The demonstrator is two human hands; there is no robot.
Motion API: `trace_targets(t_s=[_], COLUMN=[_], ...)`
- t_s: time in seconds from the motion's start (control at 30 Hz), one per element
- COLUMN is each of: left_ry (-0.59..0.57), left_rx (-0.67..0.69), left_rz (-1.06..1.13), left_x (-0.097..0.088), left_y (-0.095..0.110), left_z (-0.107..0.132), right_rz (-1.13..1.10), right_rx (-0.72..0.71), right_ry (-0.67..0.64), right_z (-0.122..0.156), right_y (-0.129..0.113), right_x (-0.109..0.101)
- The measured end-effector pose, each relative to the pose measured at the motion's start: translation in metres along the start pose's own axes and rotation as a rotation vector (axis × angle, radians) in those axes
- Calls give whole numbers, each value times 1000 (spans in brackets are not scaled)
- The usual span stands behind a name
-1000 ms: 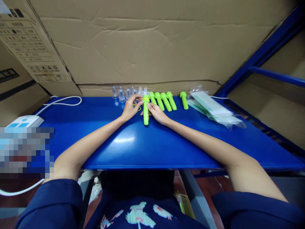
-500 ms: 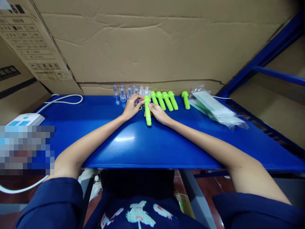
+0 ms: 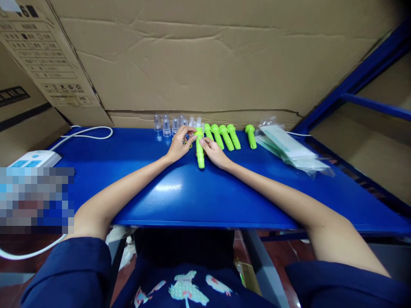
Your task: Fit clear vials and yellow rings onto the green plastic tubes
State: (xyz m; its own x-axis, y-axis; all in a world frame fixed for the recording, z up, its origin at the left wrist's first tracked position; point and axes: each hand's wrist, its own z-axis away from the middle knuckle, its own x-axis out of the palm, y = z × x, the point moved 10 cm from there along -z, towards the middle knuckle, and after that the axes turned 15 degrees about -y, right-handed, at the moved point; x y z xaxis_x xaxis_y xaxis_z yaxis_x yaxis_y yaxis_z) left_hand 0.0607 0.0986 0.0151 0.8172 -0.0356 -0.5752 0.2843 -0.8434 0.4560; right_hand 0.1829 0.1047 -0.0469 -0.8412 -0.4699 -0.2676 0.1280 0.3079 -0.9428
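Observation:
Both of my hands are on one lime-green flashlight-shaped tube [image 3: 200, 156], its wide head pointing to the back and its ribbed end toward me. My left hand [image 3: 180, 145] has its fingertips closed at the head, from the left. A small yellow ring [image 3: 190, 145] shows just below those fingers. From the right, my right hand [image 3: 215, 153] grips the body, thumb on top; its other fingers are partly hidden. Several similar green tubes [image 3: 226, 137] lie in a row just behind my right hand, and another green tube [image 3: 251, 137] lies farther right.
Several clear plastic domed caps [image 3: 166, 126] stand along the back of the blue table [image 3: 192, 196]. At the right lie clear bags with pale green-white sheets [image 3: 287, 143]. A white power strip [image 3: 45, 159] and cable [image 3: 86, 136] are at the left. Cardboard [image 3: 199, 64] walls the back.
The view has shifted slightly. Both hands keep their hold on the same green tube, with only a slight change in the left fingers at its head.

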Motion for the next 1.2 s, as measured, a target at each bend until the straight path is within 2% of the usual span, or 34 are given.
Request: trace_targets(t_s=[0.23, 0.4, 0.67, 0.77, 0.87, 0.93, 1.03, 1.2], left_ry=[-27, -54, -46, -36, 30, 111, 207, 222], left_rx=[6, -40, -29, -61, -132, -199, -271, -304], left_rz=[35, 47, 32, 99, 217, 279, 327, 352], left_x=[0, 2, 1, 3, 1, -3, -8, -7], left_y=[4, -2, -1, -8, -28, -45, -65, -74], left_z=[0, -1, 0, 1, 3, 5, 9, 9], right_rz=[41, 33, -2, -6, 32, 92, 232, 721], right_rx=[-5, 17, 34, 25, -31, -85, -123, -9], right_ry=[13, 19, -31, -16, 36, 103, 249, 521], right_z=[2, 4, 5, 4, 5, 7, 16, 40], right_y=[-7, -7, -9, -7, -16, -29, -49, -74], right_x=[1, 1, 7, 7, 2, -10, -45, -117])
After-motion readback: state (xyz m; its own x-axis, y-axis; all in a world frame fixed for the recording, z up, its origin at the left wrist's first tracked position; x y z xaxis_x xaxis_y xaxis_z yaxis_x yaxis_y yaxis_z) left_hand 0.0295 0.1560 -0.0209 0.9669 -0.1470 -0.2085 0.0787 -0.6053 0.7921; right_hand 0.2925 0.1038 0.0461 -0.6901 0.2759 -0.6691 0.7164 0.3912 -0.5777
